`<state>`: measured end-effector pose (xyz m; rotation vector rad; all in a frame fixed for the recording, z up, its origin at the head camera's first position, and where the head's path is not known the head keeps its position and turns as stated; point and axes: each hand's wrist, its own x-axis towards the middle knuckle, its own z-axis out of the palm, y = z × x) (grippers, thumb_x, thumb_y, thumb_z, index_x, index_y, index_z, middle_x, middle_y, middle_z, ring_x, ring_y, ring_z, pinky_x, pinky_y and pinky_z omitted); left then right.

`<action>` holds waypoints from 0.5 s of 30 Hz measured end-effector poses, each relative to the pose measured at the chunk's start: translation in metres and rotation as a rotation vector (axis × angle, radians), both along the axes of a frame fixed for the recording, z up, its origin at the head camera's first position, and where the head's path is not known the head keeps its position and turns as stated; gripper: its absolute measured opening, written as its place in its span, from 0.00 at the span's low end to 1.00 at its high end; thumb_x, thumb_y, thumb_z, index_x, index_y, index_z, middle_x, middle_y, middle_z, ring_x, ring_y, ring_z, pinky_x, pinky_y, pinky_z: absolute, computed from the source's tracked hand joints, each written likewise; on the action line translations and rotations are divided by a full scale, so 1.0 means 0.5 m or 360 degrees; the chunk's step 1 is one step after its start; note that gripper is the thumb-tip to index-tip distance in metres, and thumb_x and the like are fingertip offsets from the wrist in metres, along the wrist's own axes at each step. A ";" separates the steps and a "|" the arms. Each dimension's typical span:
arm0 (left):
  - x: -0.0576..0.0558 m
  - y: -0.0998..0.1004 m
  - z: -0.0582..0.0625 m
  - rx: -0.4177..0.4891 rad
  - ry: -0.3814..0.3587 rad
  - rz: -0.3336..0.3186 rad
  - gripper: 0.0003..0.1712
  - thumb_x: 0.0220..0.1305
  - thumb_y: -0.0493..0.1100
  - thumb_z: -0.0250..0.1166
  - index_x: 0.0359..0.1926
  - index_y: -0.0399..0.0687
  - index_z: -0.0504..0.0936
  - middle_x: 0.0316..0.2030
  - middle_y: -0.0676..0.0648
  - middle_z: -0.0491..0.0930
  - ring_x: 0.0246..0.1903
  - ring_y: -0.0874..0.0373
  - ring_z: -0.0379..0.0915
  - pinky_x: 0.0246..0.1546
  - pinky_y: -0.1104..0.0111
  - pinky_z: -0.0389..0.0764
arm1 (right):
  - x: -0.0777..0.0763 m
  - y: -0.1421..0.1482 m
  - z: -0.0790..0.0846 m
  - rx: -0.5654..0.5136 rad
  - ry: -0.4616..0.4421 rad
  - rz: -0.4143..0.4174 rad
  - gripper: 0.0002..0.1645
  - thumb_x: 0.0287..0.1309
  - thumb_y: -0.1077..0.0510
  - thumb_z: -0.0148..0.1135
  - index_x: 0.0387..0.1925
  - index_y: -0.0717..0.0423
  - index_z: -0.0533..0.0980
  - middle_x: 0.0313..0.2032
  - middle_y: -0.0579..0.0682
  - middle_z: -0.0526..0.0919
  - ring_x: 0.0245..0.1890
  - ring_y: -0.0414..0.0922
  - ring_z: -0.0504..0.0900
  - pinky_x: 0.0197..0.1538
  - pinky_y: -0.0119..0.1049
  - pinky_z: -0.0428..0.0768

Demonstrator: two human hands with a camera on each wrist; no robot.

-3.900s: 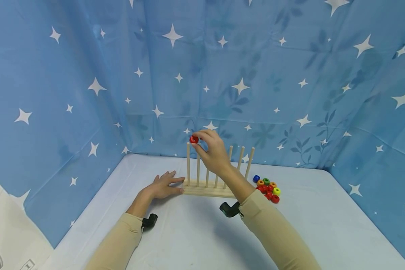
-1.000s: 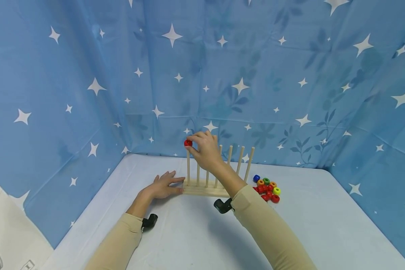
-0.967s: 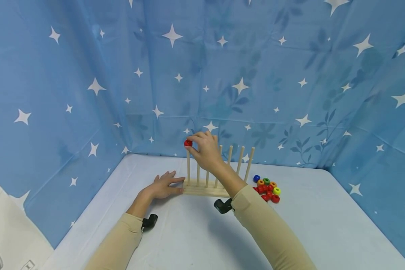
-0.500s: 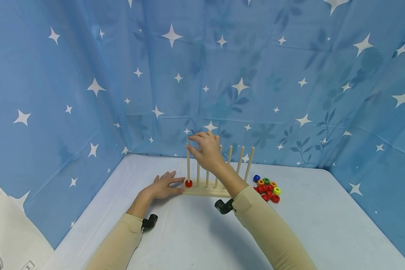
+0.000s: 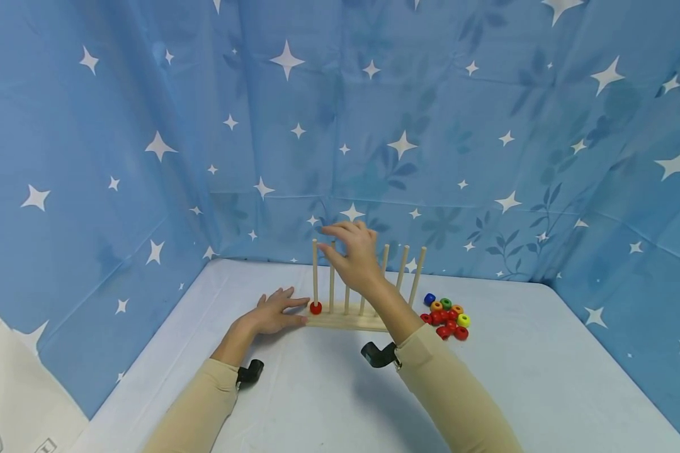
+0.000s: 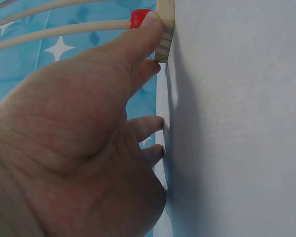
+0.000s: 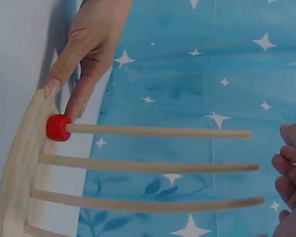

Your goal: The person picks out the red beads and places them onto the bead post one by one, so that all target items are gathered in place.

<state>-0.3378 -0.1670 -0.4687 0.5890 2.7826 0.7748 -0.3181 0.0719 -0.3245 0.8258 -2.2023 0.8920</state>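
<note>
A light wooden stand (image 5: 348,322) carries a row of upright pegs. At the foot of its leftmost peg (image 5: 315,270) sits a red bead (image 7: 58,127), threaded on and resting against the base. My left hand (image 5: 269,313) lies at the stand's left end, thumb and index fingertip touching the wood on either side, the other fingers spread on the table. Level with the peg tops, my right hand (image 5: 357,255) holds nothing; thumb and index finger are parted just right of the leftmost peg's tip. Its forearm hides part of the stand and pegs.
Right of the stand lies a cluster of loose beads: several red beads (image 5: 461,333), a blue bead (image 5: 429,299), a green bead (image 5: 446,303), a yellow bead (image 5: 463,320) and orange ones. A blue star-patterned curtain (image 5: 340,126) hangs behind the white table (image 5: 317,390).
My right hand brought the red bead over the leftmost peg and let go; the bead dropped to the base. That hand has since moved slightly right. My left hand stays put.
</note>
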 end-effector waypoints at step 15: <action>0.001 0.001 -0.001 -0.0012 0.0028 -0.0002 0.38 0.72 0.65 0.63 0.77 0.59 0.71 0.82 0.34 0.50 0.82 0.32 0.37 0.76 0.30 0.36 | 0.027 0.035 -0.024 -0.0115 0.0135 0.0006 0.19 0.67 0.53 0.71 0.57 0.54 0.85 0.54 0.53 0.87 0.51 0.53 0.76 0.56 0.56 0.63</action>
